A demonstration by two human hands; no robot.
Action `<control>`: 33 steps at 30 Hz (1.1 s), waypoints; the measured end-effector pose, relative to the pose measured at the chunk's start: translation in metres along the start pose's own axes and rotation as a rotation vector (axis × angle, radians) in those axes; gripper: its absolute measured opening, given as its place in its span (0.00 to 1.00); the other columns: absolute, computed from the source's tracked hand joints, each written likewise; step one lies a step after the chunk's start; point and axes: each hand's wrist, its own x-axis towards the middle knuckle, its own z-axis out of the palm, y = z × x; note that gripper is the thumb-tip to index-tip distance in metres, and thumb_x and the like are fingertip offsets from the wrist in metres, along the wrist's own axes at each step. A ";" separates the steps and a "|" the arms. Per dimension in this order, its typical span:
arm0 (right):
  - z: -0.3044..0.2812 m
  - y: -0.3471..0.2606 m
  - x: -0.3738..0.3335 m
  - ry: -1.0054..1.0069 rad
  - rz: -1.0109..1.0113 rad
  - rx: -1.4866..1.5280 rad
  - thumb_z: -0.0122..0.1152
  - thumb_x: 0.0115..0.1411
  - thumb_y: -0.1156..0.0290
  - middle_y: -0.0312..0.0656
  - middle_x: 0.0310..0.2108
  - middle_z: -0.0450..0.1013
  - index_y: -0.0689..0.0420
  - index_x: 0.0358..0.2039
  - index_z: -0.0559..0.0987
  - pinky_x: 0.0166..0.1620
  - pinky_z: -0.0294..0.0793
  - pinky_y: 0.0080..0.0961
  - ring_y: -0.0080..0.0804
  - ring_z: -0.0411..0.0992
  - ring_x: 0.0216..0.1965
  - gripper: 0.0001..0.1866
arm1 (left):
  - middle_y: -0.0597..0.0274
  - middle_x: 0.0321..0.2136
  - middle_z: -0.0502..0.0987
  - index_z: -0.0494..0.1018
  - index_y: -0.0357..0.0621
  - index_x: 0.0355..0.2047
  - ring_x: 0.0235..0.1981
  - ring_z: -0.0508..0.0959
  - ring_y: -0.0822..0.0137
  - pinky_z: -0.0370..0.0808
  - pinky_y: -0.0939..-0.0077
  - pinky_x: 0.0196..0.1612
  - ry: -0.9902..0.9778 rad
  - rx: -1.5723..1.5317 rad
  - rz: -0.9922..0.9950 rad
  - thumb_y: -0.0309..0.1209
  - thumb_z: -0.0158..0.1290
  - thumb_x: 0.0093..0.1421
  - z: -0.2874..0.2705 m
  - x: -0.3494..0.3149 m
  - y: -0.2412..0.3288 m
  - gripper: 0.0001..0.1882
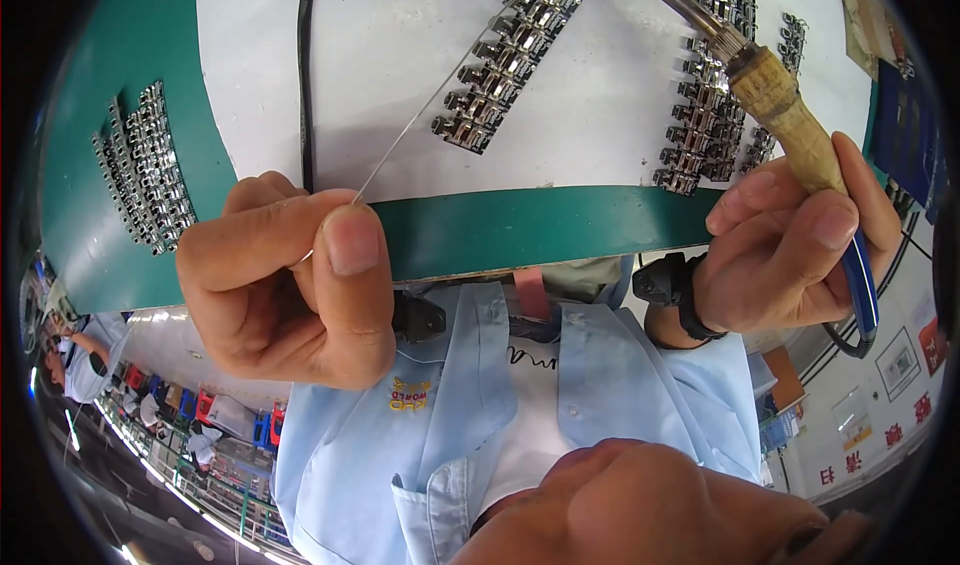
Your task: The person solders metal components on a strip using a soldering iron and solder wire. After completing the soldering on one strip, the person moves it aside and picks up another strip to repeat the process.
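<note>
My left hand pinches a thin strand of solder wire between thumb and forefinger. The wire slants up along the left side of a strip of small shiny metal parts, which lies tilted on a white sheet. In my right hand is a soldering iron, held like a pen by its worn tan and blue handle. Its metal shaft points up and left toward the far end of the strip. The picture's upper edge cuts off the iron's tip, so contact cannot be seen.
More metal strips lie side by side below the iron's shaft. Another group of strips rests on the green table at the left. A black cable runs along the sheet. Something dark blue stands at the right edge.
</note>
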 end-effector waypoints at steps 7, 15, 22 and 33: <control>-0.011 0.007 -0.001 0.110 -0.035 0.073 0.45 0.67 0.63 0.43 0.15 0.66 0.71 0.44 0.69 0.14 0.61 0.14 0.22 0.62 0.11 0.19 | 0.72 0.10 0.63 0.67 0.33 0.26 0.15 0.56 0.82 0.51 0.86 0.19 0.056 -0.021 -0.012 0.15 0.56 0.50 0.003 -0.002 0.001 0.08; -0.009 0.006 0.002 0.082 0.073 0.226 0.46 0.66 0.67 0.43 0.16 0.67 0.71 0.43 0.69 0.14 0.60 0.14 0.22 0.62 0.12 0.17 | 0.72 0.10 0.64 0.67 0.33 0.25 0.15 0.55 0.82 0.51 0.86 0.19 0.034 -0.001 0.019 0.15 0.56 0.50 0.002 -0.003 0.001 0.08; -0.006 0.005 0.004 0.050 0.112 0.199 0.46 0.66 0.68 0.44 0.16 0.68 0.71 0.43 0.70 0.14 0.61 0.13 0.22 0.63 0.13 0.15 | 0.72 0.10 0.65 0.67 0.33 0.25 0.14 0.56 0.82 0.51 0.86 0.18 0.044 0.019 0.004 0.14 0.56 0.49 0.003 -0.002 0.002 0.08; -0.004 0.004 0.005 0.062 0.140 0.210 0.47 0.65 0.68 0.43 0.16 0.67 0.71 0.43 0.70 0.14 0.60 0.13 0.21 0.63 0.13 0.16 | 0.73 0.10 0.63 0.68 0.34 0.26 0.15 0.56 0.82 0.50 0.86 0.18 0.000 0.013 -0.030 0.14 0.56 0.50 0.001 -0.001 0.004 0.08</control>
